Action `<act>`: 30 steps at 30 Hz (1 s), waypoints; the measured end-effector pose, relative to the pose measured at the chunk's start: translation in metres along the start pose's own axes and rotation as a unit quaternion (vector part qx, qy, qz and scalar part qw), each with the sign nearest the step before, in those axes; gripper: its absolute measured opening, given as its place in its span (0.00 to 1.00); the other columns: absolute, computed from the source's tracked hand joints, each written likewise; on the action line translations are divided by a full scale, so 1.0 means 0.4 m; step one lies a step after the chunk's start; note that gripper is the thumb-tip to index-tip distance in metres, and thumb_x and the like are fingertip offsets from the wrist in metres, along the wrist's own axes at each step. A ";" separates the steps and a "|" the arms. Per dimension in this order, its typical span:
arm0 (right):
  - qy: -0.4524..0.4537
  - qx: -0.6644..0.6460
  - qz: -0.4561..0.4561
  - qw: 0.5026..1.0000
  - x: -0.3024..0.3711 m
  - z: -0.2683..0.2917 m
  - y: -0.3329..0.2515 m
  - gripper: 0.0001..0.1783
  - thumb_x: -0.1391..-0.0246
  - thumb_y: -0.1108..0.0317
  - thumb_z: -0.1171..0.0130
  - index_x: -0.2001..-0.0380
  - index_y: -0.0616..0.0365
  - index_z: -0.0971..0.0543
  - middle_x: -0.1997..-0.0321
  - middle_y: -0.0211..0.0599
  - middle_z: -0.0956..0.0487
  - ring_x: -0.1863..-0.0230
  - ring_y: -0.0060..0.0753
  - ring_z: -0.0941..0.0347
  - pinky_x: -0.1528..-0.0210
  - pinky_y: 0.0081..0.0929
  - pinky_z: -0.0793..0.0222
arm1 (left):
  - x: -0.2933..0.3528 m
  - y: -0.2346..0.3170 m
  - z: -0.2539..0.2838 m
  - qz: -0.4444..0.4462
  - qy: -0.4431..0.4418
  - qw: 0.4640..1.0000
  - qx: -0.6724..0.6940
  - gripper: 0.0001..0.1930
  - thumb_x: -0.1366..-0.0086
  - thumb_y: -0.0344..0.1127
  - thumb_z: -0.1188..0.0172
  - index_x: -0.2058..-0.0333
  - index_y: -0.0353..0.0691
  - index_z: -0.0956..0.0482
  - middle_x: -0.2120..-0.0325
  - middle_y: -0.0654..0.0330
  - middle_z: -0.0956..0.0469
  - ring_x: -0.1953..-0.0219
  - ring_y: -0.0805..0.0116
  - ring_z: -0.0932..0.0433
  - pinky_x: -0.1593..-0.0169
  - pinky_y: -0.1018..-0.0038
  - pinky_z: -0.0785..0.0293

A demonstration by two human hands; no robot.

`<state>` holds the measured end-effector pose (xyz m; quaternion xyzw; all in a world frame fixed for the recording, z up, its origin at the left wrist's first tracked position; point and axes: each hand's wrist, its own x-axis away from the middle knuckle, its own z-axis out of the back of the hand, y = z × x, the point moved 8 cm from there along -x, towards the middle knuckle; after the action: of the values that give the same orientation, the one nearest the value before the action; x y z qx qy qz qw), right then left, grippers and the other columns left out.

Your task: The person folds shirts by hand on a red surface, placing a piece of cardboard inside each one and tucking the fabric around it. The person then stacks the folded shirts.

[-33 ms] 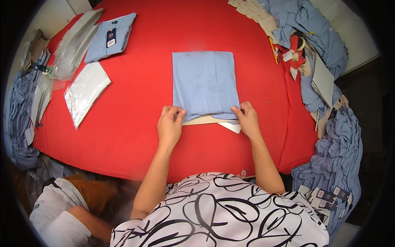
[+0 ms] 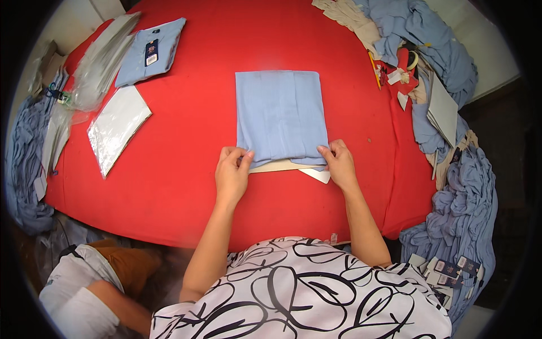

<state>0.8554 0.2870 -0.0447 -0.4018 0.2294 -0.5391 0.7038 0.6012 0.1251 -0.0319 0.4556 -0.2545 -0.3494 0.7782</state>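
Observation:
A light blue garment (image 2: 279, 113), folded into a near square, lies flat on the red-covered table. My left hand (image 2: 232, 174) pinches its near left corner between thumb and fingers. At the near right corner, my right hand (image 2: 340, 164) grips the cloth the same way. A cream-coloured edge (image 2: 276, 166) shows below the garment's near side, between my hands. Beside my right hand, the corner of a white card (image 2: 317, 175) sticks out from under the fold.
Back left lie a folded blue shirt (image 2: 148, 56) with a dark tag, clear plastic bags (image 2: 101, 68) and a white flat packet (image 2: 117, 130). Blue garments are heaped at left (image 2: 31, 164) and right (image 2: 457, 198). Cards (image 2: 442, 110) and tape (image 2: 413, 60) sit at right. Another person (image 2: 84, 288) is at lower left.
Both hands stay on the garment's near corners with hardly any movement. The person at lower left has shifted slightly.

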 end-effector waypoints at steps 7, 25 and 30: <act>0.006 0.007 0.033 0.999 0.016 0.003 -0.013 0.18 0.44 0.61 0.37 0.68 0.69 0.23 0.58 0.44 0.29 0.58 0.43 0.30 0.54 0.35 0.33 | 0.003 0.002 0.010 -0.023 -0.012 0.999 -0.029 0.17 0.33 0.39 0.39 0.74 0.29 0.24 0.52 0.55 0.32 0.69 0.70 0.32 0.66 0.71 0.31; 0.026 0.188 0.013 0.982 0.069 0.012 -0.070 0.21 0.50 0.62 0.32 0.64 0.65 0.30 0.65 0.51 0.23 0.61 0.52 0.25 0.59 0.42 0.30 | 0.042 0.028 0.024 -0.059 0.030 0.985 -0.160 0.16 0.43 0.34 0.31 0.65 0.32 0.29 0.64 0.48 0.26 0.69 0.59 0.25 0.66 0.66 0.27; 0.003 0.094 -0.028 0.995 0.058 0.032 -0.029 0.26 0.54 0.65 0.27 0.59 0.59 0.32 0.72 0.35 0.28 0.71 0.31 0.29 0.67 0.31 0.29 | 0.057 0.048 0.057 -0.011 0.062 0.988 0.141 0.24 0.41 0.24 0.36 0.47 0.34 0.32 0.52 0.51 0.26 0.76 0.79 0.28 0.72 0.79 0.30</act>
<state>0.8657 0.2680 -0.0253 -0.3381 0.1687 -0.5789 0.7226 0.6053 0.1018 -0.0026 0.5843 -0.2471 -0.2897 0.7167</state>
